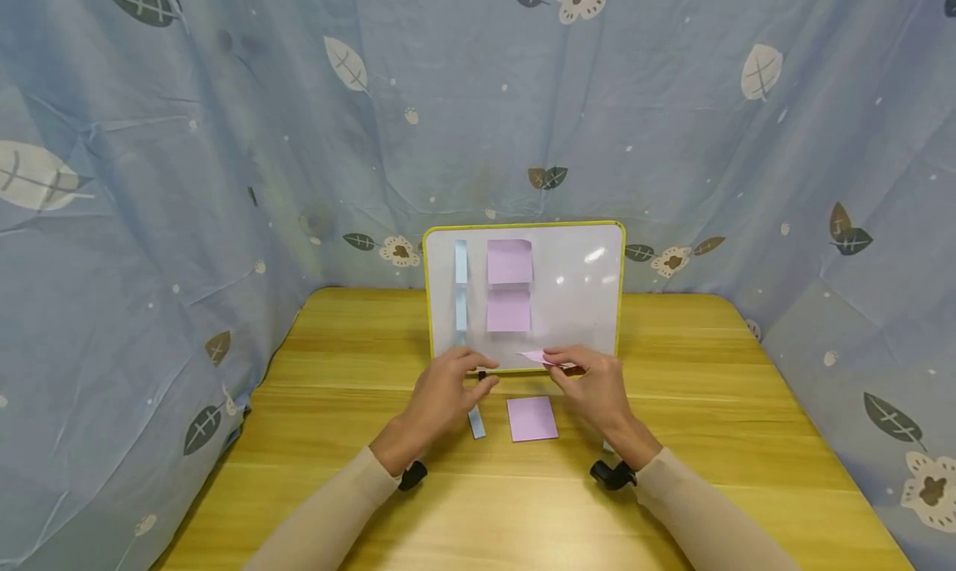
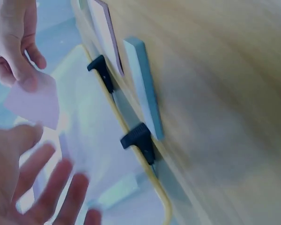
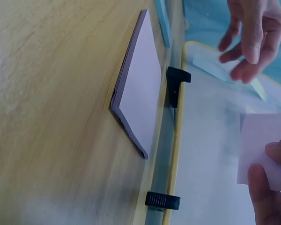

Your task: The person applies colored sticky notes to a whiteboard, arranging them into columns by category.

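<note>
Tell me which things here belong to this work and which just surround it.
Part of the work, it seems:
purple note pinched in the right hand
purple pad
blue pad
whiteboard
purple notes and blue strips on it

Apparently just around:
patterned curtain
wooden table
black wrist devices

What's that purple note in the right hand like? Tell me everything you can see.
The purple note is a thin, plain, square-looking sheet, apparently paper; no writing shows. The right hand pinches it near an edge, in front of the whiteboard. It looks gently curved in the left wrist view. The left hand is nearby but apart.
</note>
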`<state>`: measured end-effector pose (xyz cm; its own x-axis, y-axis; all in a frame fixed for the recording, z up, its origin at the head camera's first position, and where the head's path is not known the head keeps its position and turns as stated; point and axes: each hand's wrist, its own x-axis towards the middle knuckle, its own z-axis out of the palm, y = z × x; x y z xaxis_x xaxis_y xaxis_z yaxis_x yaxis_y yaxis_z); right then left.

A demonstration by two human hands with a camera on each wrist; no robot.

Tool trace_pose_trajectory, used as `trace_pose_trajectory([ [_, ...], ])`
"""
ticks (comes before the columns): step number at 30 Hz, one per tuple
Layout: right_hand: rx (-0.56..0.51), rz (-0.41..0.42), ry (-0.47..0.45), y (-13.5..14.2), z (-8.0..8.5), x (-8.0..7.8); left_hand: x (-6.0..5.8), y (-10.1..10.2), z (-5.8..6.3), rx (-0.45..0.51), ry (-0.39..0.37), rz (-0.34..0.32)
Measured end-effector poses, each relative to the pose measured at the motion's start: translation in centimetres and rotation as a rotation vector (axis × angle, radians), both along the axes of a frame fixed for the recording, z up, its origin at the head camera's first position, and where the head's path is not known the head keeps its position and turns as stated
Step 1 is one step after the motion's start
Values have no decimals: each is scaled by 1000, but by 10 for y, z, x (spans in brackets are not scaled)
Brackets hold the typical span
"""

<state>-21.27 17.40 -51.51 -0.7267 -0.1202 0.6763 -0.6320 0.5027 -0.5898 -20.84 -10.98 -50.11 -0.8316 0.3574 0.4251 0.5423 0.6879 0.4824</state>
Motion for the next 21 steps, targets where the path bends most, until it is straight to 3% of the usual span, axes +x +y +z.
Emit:
trace_pose_trajectory([
  [4, -23, 12, -8, -3, -1, 0, -3, -8, -1, 90, 105, 164],
  [9, -48, 36, -23, -9, 0, -2, -7, -13, -2, 152, 118, 314],
  [13, -51, 70, -34, -16, 1, -3, -12, -14, -3, 184, 87, 361],
  [21, 20, 131, -59, -29, -4, -6, -27, -8, -4, 201, -29, 357],
])
